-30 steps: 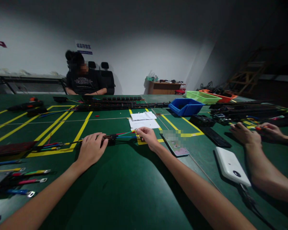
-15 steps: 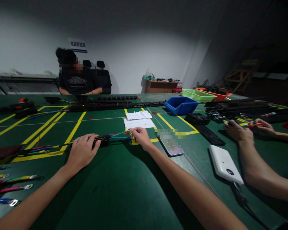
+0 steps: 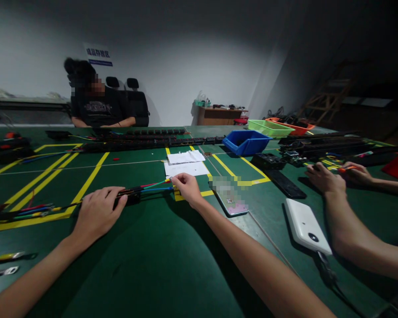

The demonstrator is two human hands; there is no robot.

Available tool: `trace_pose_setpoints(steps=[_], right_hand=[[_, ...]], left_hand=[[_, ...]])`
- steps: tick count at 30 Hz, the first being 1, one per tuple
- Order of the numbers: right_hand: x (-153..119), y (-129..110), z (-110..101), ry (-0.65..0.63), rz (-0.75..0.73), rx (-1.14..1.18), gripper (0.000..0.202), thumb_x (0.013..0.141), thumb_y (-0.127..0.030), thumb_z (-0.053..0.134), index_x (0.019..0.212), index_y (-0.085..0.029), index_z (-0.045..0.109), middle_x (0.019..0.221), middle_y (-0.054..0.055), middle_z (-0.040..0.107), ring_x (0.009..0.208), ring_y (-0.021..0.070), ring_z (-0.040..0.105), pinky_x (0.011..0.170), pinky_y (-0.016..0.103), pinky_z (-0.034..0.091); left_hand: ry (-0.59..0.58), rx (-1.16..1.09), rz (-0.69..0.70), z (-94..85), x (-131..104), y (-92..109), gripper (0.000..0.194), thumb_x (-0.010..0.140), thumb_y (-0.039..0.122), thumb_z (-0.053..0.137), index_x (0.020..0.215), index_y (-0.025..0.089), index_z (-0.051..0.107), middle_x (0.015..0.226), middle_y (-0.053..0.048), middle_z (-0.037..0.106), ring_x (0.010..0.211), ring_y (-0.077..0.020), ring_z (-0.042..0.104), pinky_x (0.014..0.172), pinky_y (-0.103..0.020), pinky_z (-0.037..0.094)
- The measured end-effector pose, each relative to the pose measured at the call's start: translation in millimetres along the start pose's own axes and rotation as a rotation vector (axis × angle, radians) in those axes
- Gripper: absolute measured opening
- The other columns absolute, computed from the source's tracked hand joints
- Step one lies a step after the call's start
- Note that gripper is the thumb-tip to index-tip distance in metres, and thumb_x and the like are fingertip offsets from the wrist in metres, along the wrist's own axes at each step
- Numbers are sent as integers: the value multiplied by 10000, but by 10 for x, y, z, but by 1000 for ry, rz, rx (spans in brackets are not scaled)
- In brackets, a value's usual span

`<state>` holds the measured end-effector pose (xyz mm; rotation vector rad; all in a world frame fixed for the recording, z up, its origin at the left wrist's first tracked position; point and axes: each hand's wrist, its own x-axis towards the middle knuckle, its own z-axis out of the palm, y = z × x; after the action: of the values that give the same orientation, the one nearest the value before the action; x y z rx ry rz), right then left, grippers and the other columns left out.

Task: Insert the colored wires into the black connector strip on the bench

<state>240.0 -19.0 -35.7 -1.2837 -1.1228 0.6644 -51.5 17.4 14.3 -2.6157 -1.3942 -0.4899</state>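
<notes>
My left hand [image 3: 101,210] lies over a black-sheathed wire harness [image 3: 132,194], its fingers across the top and its thumb along the near side. Out of the sheath's right end come a green wire [image 3: 158,183], a blue wire [image 3: 157,190] and a red one. With thumb and forefinger pinched, my right hand [image 3: 187,189] holds the tip of the green wire, which shows a bit of yellow there. The blue wire's end lies just below those fingers. More coloured wires [image 3: 36,210] run out to the left of my left hand.
White papers [image 3: 185,168] and a phone [image 3: 230,198] lie beyond and beside my right hand. A blue bin [image 3: 247,142] stands farther back. At right are a white power bank [image 3: 307,225] and a co-worker's hands [image 3: 328,179]. Another person [image 3: 101,106] sits across the table [image 3: 146,265].
The view has shifted slightly, so most things sit farther left in the picture. Both hands keep their places on the harness and the green wire.
</notes>
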Motion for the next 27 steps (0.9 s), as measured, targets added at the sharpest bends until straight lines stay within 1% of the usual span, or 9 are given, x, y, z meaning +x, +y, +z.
trace_pose_setpoints(steps=[5, 12, 17, 19, 24, 27], right_hand=[[5, 8, -6, -21, -4, 12, 300, 825, -475, 698, 872, -180, 726, 771, 24, 691, 688, 143, 600, 645, 265, 464], [16, 22, -8, -48, -17, 69, 285, 811, -413, 707, 988, -191, 733, 834, 33, 703, 750, 157, 616, 685, 278, 494], [-3, -17, -12, -52, -36, 82, 272, 790, -391, 710, 986, -203, 722, 866, 29, 702, 761, 153, 602, 708, 285, 500], [-12, -30, -15, -55, -35, 97, 270, 783, -387, 713, 979, -201, 723, 874, 32, 702, 773, 156, 609, 716, 288, 501], [-29, -63, -31, -68, 12, 125, 300, 776, -386, 716, 1004, -191, 726, 853, 30, 690, 770, 156, 610, 685, 275, 495], [-42, -100, -48, -84, 53, 135, 335, 748, -384, 737, 1025, -196, 726, 820, 15, 666, 743, 152, 597, 639, 261, 479]], left_hand=[[13, -6, 2, -11, 1, 11, 585, 979, 522, 294, 1228, 147, 668, 1154, -185, 696, 1052, -370, 633, 915, -561, 474], [13, -7, -3, -29, 11, 28, 581, 970, 533, 296, 1213, 167, 676, 1143, -188, 699, 1039, -376, 634, 893, -568, 480], [16, -1, -12, -25, 10, 27, 572, 969, 538, 289, 1210, 192, 676, 1138, -173, 703, 1044, -362, 633, 905, -557, 479], [15, -1, -6, -14, 11, 17, 578, 971, 539, 290, 1217, 185, 674, 1146, -176, 701, 1048, -365, 632, 906, -559, 477], [-6, -3, -5, -3, 9, -2, 592, 974, 534, 299, 1248, 157, 664, 1155, -180, 696, 1053, -362, 635, 910, -541, 473], [-6, -6, -9, -17, 4, 8, 594, 970, 535, 300, 1245, 158, 667, 1155, -177, 699, 1042, -354, 634, 910, -536, 472]])
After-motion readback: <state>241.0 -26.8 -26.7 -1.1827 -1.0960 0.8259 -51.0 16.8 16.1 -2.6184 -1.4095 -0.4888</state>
